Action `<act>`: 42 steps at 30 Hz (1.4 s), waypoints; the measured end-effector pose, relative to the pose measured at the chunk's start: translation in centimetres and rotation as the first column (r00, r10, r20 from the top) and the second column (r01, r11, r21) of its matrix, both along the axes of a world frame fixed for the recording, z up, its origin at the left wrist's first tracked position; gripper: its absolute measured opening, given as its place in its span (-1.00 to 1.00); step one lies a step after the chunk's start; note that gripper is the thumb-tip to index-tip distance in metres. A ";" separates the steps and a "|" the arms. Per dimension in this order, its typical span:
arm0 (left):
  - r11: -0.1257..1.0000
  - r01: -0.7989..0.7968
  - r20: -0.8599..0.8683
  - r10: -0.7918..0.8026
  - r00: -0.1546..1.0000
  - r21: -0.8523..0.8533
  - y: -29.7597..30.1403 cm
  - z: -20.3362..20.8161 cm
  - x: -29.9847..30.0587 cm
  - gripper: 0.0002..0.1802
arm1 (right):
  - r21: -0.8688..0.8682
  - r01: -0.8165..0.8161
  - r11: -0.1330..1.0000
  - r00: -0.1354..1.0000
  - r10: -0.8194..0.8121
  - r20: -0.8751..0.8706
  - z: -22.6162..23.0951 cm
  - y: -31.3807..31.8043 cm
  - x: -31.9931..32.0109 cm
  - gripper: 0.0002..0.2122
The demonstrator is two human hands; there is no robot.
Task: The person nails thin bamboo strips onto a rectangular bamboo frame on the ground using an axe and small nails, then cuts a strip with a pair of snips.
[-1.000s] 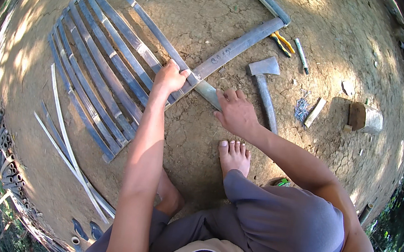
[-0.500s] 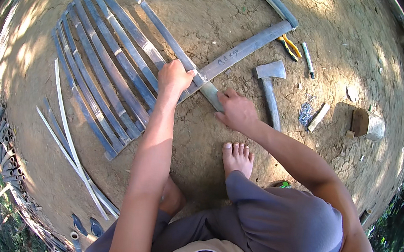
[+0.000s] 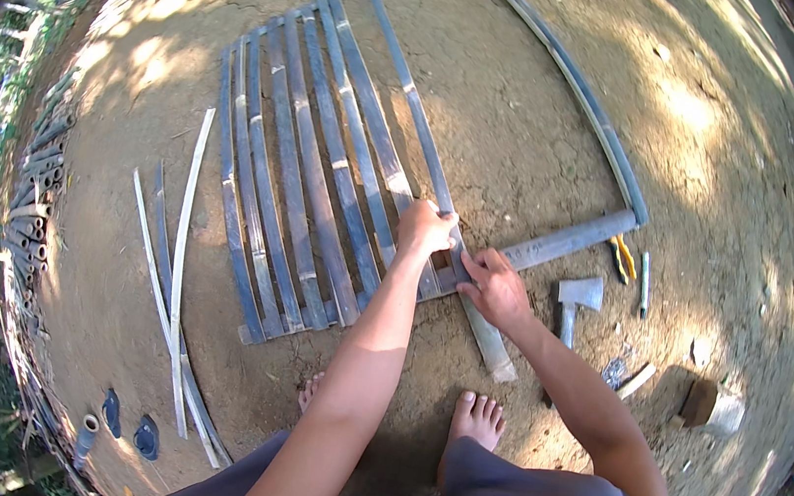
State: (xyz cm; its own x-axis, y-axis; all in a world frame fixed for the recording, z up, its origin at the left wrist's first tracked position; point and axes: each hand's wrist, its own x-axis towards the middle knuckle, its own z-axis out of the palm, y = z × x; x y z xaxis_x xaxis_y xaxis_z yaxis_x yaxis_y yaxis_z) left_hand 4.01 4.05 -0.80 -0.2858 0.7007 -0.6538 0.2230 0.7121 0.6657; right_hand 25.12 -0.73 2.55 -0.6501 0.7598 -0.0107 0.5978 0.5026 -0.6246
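Observation:
A frame of split bamboo lies on the ground, with several dark slats (image 3: 307, 118) laid side by side across its left part. One loose-looking bamboo slat (image 3: 419, 122) crosses the frame to the right of them, its pale lower end sticking out past the near rail (image 3: 566, 244). My left hand (image 3: 426, 229) is closed around this slat just above the near rail. Closed on the same slat, my right hand (image 3: 494, 288) has its thumb and fingers where slat and rail cross. The fingertips of both hands are partly hidden.
Right of the frame lie a hatchet (image 3: 582, 293), yellow-handled pliers (image 3: 624, 260), a marker (image 3: 644, 284), a pile of nails (image 3: 614, 373) and a wood block (image 3: 714, 407). Thin bamboo strips (image 3: 183, 252) and sandals (image 3: 147, 436) are at left. My bare foot (image 3: 477, 419) stands near the slat's end.
My right hand has moved from the slat's lower end up to the rail crossing. My left hand keeps its hold on the slat. The whole view has turned, showing more of the frame's far side.

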 end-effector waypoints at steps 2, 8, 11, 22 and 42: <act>1.000 0.005 -0.036 -0.005 0.999 0.000 -0.3 -0.5 -0.3 -0.65 | -0.020 -0.001 1.000 1.000 0.002 0.020 0.2 -0.2 -0.7 -0.46; 0.996 -0.087 0.055 0.086 0.995 0.018 -1.7 -1.0 -0.6 -0.78 | -0.024 -0.010 1.000 0.999 0.012 0.051 0.1 -0.3 -0.8 -0.49; 1.000 0.024 -0.048 -0.023 0.999 0.009 -1.4 -1.7 -2.4 -0.79 | -0.014 -0.029 0.999 0.999 0.029 0.035 0.7 -0.3 -1.8 -0.49; 0.997 0.051 -0.139 -0.042 0.989 0.063 -1.4 -1.3 -2.8 -0.76 | -0.007 -0.031 0.999 0.999 0.032 0.009 0.1 -0.1 -1.9 -0.48; 0.995 0.003 -0.236 0.019 0.972 0.096 -2.0 3.9 -3.2 -0.72 | -0.068 -0.026 0.997 0.999 0.028 0.016 0.1 0.2 -1.8 -0.49</act>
